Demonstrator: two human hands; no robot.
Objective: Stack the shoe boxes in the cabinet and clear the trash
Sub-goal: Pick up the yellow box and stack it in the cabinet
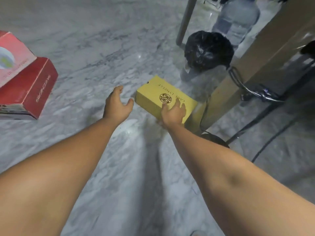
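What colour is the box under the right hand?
Yellow box, with a dark round emblem; head view.

One wide-angle camera, worn on the head, faces forward and down at the marble floor (pixel 95 48). The left hand (pixel 115 103), right hand (pixel 173 113) and yellow box (pixel 153 99) sit near frame centre, beyond both outstretched forearms.
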